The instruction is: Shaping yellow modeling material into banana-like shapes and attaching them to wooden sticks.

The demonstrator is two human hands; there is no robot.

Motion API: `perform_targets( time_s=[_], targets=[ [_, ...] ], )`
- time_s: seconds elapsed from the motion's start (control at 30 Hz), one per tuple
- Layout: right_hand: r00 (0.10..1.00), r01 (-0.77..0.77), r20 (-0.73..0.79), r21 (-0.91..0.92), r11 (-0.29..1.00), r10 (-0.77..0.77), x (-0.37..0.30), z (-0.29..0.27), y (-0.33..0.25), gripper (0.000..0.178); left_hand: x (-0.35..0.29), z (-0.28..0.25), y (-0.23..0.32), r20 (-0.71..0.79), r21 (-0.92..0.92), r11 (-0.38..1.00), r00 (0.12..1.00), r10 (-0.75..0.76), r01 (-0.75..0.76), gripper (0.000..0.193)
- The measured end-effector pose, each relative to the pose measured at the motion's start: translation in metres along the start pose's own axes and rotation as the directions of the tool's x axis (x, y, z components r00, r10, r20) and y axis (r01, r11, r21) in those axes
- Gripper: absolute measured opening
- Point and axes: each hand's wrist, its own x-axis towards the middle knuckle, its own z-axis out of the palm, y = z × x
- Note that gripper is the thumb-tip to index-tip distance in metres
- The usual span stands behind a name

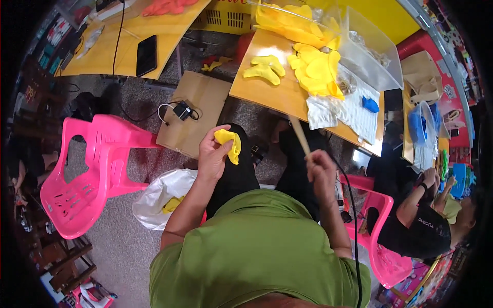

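My left hand (pixel 209 158) pinches a small yellow fabric piece (pixel 231 145) over my left thigh. The piece is folded and curved, and its lower end hangs free. My right hand (pixel 321 172) is closed around a pale wooden stick (pixel 299 134), which slants up and away to the near edge of the wooden table (pixel 272 100). On that table lie two plump yellow fabric shapes (pixel 266 70) and a pile of flat yellow pieces (pixel 317 69).
Left of me stands a pink plastic chair (pixel 97 169); a white bag (pixel 162 200) with yellow pieces inside lies by my left forearm. A cardboard sheet (pixel 197 102) carries a black adapter (pixel 182 110). A black cable (pixel 354 226) runs past my right arm. Another person (pixel 418 220) sits at right.
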Motion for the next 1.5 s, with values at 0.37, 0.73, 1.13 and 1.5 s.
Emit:
perform_targets(
  time_s=[0.37, 0.73, 1.13, 1.5],
  targets=[
    [0.921, 0.378, 0.252, -0.396, 0.837, -0.297, -0.029, 0.028, 0.001, 0.007, -0.007, 0.006, 0.012, -0.041, -0.058, 0.994, 0.995, 0.093, -0.095, 0.036],
    [0.923, 0.379, 0.220, -0.374, 0.846, -0.316, -0.031, 0.034, -0.006, 0.007, -0.017, 0.011, 0.012, 0.047, 0.131, 0.985, 0.993, 0.107, -0.112, 0.036],
    [0.914, 0.384, 0.248, -0.267, 0.884, -0.322, -0.029, 0.042, 0.010, 0.008, -0.025, 0.022, 0.013, 0.045, -0.075, 0.996, 0.998, 0.050, -0.046, 0.017],
    [0.866, 0.478, 0.287, -0.233, 0.847, -0.410, -0.026, 0.042, 0.021, 0.012, -0.030, 0.026, 0.025, 0.133, 0.189, 0.982, 0.991, -0.018, -0.007, 0.013]
  ],
)
